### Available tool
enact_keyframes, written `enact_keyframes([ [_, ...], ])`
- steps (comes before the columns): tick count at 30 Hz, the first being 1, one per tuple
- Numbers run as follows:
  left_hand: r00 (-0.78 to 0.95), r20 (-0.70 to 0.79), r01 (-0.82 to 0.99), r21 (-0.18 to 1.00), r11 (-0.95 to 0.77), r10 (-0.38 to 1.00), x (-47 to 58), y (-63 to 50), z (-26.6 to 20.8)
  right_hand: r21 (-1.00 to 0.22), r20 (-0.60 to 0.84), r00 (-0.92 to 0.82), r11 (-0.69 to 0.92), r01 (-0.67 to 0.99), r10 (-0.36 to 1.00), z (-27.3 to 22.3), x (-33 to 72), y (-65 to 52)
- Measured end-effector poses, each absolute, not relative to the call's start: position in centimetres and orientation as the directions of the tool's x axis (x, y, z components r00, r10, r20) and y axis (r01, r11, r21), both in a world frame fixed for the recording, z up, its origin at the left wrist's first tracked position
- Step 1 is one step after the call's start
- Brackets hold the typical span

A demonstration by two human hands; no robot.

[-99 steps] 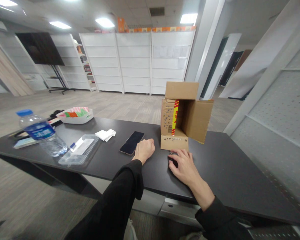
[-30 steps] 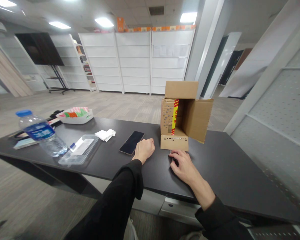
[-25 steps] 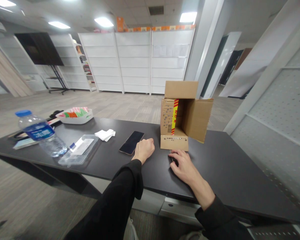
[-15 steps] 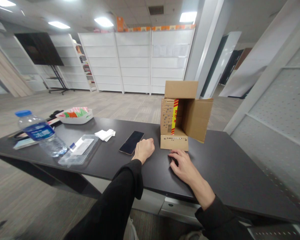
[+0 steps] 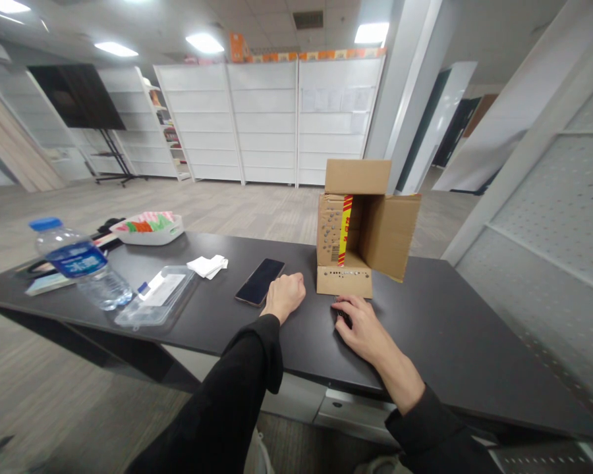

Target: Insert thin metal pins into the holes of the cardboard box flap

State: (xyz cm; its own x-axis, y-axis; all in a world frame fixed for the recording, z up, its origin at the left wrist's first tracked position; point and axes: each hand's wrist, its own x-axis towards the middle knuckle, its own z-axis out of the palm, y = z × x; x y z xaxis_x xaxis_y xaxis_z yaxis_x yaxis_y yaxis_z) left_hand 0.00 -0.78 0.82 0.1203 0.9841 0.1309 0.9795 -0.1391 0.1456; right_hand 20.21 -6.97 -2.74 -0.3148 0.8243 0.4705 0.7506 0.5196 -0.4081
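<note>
My left hand rests on the dark table in a fist, knuckles up; whatever may be inside it is hidden. Just left of it lies a black phone, screen up. My right hand is curled over a small dark, metallic-looking thing on the tabletop; the fingers cover most of it, so its kind does not show. Right behind that hand stands an opened cardboard box with yellow and red tape. Its lower flap lies toward me, a row of small dots along it.
A water bottle leans at the left beside a clear plastic case. Behind them are a white basket with colourful packets and folded white tissues. A perforated panel borders the table's right side.
The fingers of my right hand and the dark thing under them have shifted very slightly left. My left hand, the phone and the box stay in place.
</note>
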Motion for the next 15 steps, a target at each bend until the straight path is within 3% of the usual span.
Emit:
enact_keyframes([
  [15, 0.094, 0.101, 0.979, 0.171, -0.11, 0.99, 0.25, -1.21, 1.5, -0.409, 0.472, -0.331, 0.536, 0.738, 0.817, -3.14, 20.39, -6.62],
])
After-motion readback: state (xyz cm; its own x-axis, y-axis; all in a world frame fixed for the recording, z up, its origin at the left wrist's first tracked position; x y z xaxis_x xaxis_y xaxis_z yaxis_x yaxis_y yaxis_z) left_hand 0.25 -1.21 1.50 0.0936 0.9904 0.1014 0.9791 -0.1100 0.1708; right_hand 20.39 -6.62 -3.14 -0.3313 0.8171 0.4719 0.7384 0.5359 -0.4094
